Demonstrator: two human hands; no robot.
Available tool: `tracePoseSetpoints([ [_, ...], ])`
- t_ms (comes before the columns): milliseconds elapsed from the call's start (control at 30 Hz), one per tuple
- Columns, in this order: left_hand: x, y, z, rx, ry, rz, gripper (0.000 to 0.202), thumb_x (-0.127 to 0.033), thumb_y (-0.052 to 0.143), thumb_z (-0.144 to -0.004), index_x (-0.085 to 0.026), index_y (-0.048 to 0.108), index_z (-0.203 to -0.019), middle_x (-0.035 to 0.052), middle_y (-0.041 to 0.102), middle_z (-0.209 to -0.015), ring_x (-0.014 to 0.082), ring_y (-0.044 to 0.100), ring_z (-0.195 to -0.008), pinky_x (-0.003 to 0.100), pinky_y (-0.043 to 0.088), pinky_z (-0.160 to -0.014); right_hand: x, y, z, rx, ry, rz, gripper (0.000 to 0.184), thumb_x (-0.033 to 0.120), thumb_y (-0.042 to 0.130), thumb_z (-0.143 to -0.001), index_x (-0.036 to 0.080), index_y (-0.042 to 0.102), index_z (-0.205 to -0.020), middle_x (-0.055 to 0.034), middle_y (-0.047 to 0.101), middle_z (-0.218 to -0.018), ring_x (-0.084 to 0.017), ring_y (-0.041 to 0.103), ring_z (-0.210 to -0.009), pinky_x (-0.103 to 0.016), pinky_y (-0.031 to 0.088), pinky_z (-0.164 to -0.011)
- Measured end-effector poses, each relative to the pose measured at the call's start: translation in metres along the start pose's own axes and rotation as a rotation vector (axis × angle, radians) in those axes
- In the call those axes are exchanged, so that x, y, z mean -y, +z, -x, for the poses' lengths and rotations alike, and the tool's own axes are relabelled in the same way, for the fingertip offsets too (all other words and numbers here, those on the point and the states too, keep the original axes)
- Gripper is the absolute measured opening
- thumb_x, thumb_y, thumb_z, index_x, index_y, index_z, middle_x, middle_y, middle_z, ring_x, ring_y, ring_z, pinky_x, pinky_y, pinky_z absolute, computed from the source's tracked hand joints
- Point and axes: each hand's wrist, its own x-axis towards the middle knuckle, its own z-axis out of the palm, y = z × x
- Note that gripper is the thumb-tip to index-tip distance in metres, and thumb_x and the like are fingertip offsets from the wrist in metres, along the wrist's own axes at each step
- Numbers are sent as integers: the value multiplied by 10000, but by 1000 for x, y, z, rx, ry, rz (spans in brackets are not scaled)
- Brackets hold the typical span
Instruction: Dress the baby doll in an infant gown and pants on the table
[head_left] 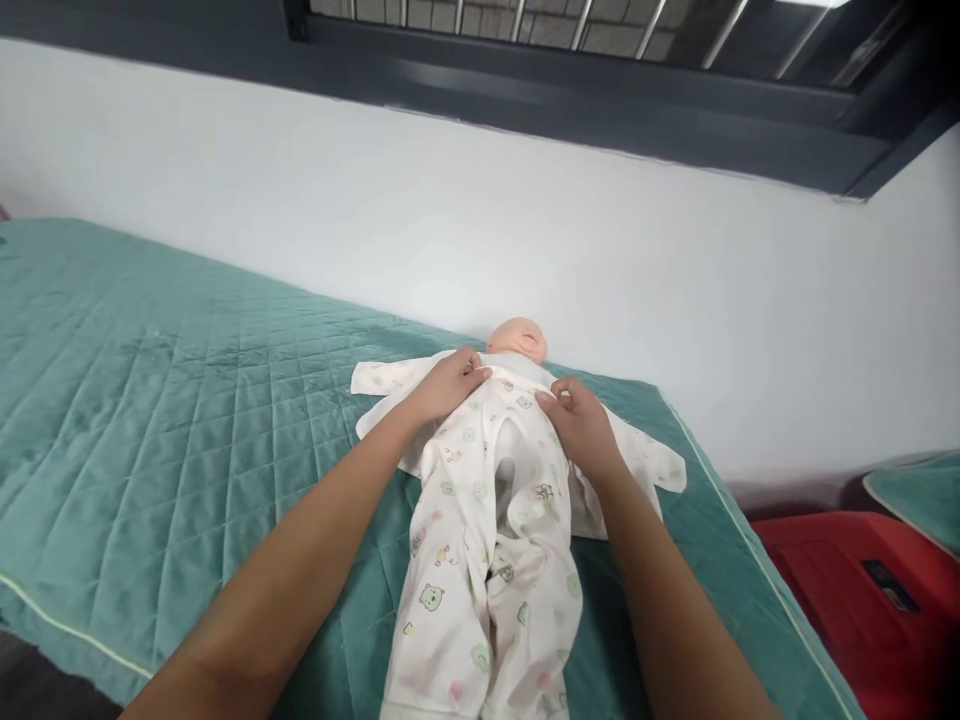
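- At eleven o'clock on the printed trousers (450,500), the left hand (454,380) is pinching the waistband (517,380).
- At one o'clock, the right hand (581,425) is pinching it too.
- From both grips, the trousers are stretching toward six o'clock.
- Beyond, at twelve, a doll's head (517,341) is lying.

You can't see the doll's body or every edge.
Below the head, clothing hides your doll (517,340); the bottom edge crops the printed trousers (456,530) and your forearms (300,560). The label (890,586) on the red plastic piece (821,570) is too small to read.
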Motion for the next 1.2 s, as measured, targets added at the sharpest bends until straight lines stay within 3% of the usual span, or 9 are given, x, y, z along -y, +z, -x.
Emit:
tracePoseSetpoints([
  [100,15,2,-2,23,-113,259,245,-418,586,-860,-190,512,-806,-13,557,-775,146,504,-719,265,396,-671,-11,7,-7,31,161,-342,340,554,629,-807,266,448,-815,45,515,-646,-150,446,-559,-285,362,-545],
  [200,23,-1,6,60,-182,490,269,-429,651,-812,-179,553,-824,-23,561,-763,122,497,-683,251,394,-658,-18,7,-2,20,248,-546,358,573,646,-781,264,478,-850,28,579,-739,-165,518,-624,-299,429,-601],
  [367,25,-16,19,139,-272,521,288,-430,664,-789,-151,613,-841,-6,585,-752,114,503,-663,239,393,-624,-26,-2,7,3,330,-734,349,528,709,-743,243,527,-829,17,590,-760,-160,531,-654,-308,451,-635],
  [567,28,-34,36,316,-224,273,207,-292,601,-753,-173,617,-922,-9,600,-791,115,499,-647,223,359,-572,-32,-17,23,98,304,-450,308,451,716,-745,229,554,-885,27,617,-750,-142,531,-621,-267,405,-564],
  [733,32,-31,39,231,-157,67,134,-286,567,-758,-190,588,-848,-6,613,-789,148,519,-674,249,379,-596,-30,-25,37,165,199,-192,151,320,554,-793,252,555,-927,-10,695,-831,-207,633,-771,-323,481,-658],
  [900,29,-19,36,84,-143,-140,128,-262,496,-833,-195,581,-902,26,659,-845,183,573,-764,280,422,-684,-32,-25,35,185,195,48,155,245,574,-716,245,591,-870,-31,711,-841,-234,643,-800,-349,477,-711],
  [1033,24,-16,32,105,-150,-219,95,-220,512,-806,-190,602,-813,59,681,-831,204,588,-765,295,415,-686,-33,-20,27,103,261,234,171,252,604,-684,237,608,-854,-49,710,-863,-242,635,-808,-347,452,-714],
  [1200,25,-18,24,168,-163,-242,50,-198,580,-724,-190,616,-691,76,691,-767,214,587,-695,300,397,-640,-34,-16,23,132,270,232,243,252,607,-690,232,658,-927,-75,729,-952,-256,653,-860,-347,458,-729],
])
